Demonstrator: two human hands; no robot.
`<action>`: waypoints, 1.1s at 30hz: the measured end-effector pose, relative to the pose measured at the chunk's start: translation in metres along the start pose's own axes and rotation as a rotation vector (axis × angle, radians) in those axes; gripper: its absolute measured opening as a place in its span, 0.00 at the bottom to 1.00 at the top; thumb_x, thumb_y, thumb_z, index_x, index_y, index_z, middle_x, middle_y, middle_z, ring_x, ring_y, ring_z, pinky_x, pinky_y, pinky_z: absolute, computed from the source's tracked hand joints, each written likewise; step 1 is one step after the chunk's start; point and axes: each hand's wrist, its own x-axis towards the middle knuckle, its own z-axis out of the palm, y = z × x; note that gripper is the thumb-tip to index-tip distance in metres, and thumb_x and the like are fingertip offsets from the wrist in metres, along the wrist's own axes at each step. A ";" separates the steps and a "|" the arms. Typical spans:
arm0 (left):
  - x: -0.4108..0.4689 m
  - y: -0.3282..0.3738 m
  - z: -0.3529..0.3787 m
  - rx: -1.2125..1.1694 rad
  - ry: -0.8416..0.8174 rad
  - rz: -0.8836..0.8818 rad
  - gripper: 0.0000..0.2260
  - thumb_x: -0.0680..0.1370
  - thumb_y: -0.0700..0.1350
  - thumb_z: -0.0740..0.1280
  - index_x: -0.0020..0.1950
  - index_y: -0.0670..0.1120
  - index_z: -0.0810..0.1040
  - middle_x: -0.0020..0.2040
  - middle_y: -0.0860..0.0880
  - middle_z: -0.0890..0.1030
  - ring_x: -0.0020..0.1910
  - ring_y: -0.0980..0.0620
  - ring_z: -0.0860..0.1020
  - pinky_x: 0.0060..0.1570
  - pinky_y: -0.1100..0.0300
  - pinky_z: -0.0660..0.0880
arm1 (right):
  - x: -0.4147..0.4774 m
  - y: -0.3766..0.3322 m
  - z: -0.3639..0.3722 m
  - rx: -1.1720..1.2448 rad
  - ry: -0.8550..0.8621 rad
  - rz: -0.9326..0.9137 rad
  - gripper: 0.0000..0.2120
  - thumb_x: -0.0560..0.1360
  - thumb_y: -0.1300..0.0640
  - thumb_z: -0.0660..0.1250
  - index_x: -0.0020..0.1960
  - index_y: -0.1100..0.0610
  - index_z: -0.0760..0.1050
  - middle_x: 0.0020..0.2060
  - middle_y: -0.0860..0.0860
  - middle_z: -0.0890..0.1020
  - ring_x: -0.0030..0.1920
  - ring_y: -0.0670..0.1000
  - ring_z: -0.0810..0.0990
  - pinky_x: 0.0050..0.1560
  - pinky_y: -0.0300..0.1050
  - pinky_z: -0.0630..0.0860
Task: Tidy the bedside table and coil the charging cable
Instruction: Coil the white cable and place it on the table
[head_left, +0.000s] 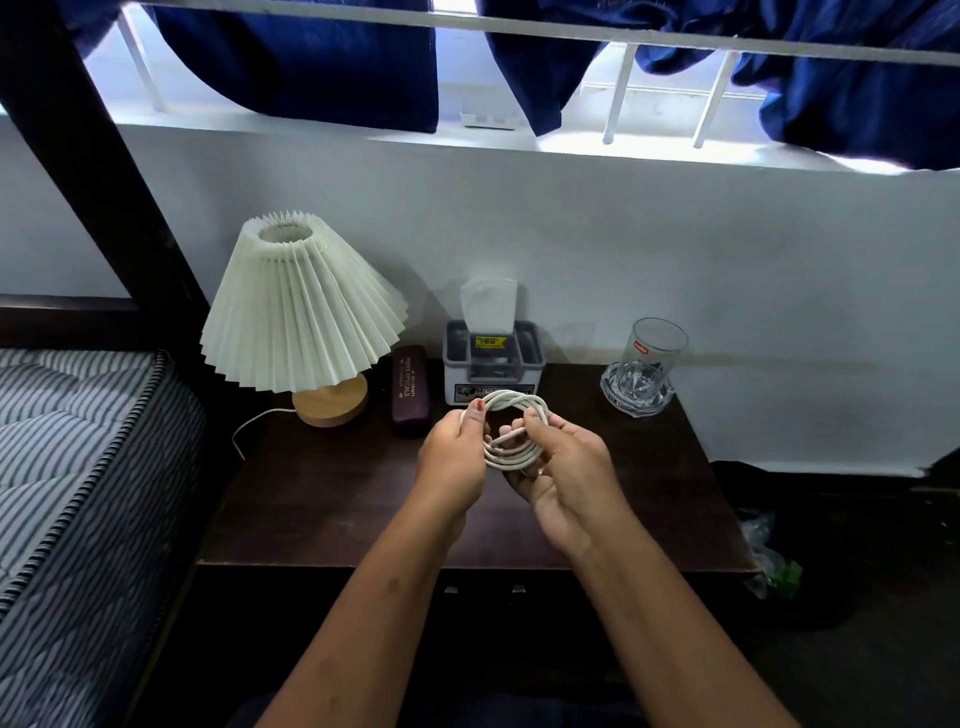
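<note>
One bedside table, and on it: one pleated lamp at ten o'clock, one glasses case at eleven, one tissue box at twelve, one drinking glass and one clear dish at two. One coiled charging cable near centre. Two hands: left hand, right hand. One striped mattress at nine

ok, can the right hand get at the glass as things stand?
Probably not yet: the right hand grips the cable, coiled, together with the left hand. The path itself looks free, with only bare table between it and the glass at the rear right.
</note>
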 end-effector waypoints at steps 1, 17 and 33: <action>0.000 0.000 0.000 -0.003 -0.020 -0.006 0.17 0.81 0.52 0.55 0.46 0.42 0.76 0.41 0.46 0.77 0.42 0.49 0.73 0.44 0.55 0.68 | 0.001 -0.001 -0.001 0.055 -0.018 0.039 0.11 0.78 0.63 0.58 0.39 0.59 0.75 0.23 0.49 0.77 0.25 0.45 0.76 0.34 0.40 0.76; 0.001 0.006 0.001 -0.470 -0.114 -0.246 0.14 0.81 0.48 0.54 0.43 0.42 0.72 0.31 0.47 0.73 0.30 0.53 0.72 0.36 0.59 0.73 | 0.001 -0.003 0.002 0.004 -0.112 0.035 0.22 0.71 0.74 0.63 0.64 0.64 0.66 0.39 0.56 0.80 0.34 0.51 0.80 0.36 0.42 0.81; 0.010 0.006 -0.018 -0.557 -0.151 -0.208 0.09 0.78 0.49 0.62 0.43 0.44 0.74 0.24 0.54 0.73 0.23 0.59 0.74 0.28 0.63 0.76 | 0.007 -0.002 -0.016 -0.419 -0.040 -0.145 0.09 0.74 0.69 0.64 0.52 0.60 0.71 0.41 0.55 0.82 0.38 0.48 0.80 0.35 0.38 0.80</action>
